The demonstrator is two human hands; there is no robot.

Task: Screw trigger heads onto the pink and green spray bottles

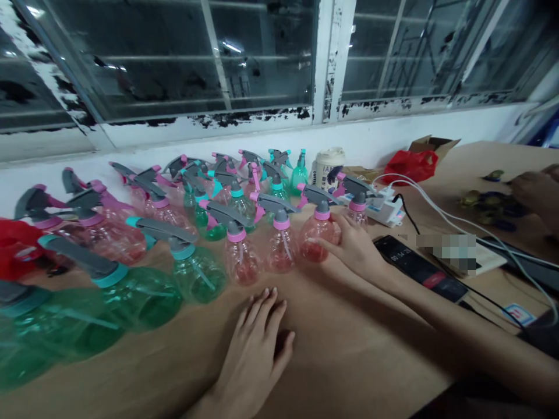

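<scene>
My right hand [356,247] grips the round body of a pink spray bottle [315,240] with a grey trigger head, thumb in front and fingers at its right side. The bottle stands upright on the table. My left hand [257,343] lies flat on the tabletop [340,343], fingers stretched out and holding nothing. Just beyond its fingertips stand two more pink spray bottles [243,259] and a green spray bottle [198,273]. Another pink spray bottle [358,209] is partly hidden behind my right hand.
Several more pink and green bottles fill the left and back. Near my right forearm lie a phone [419,267], a power strip [382,206] and cables. A paper cup [329,166] and red bag [410,166] stand by the wall. Another person's hand [537,195] is at far right.
</scene>
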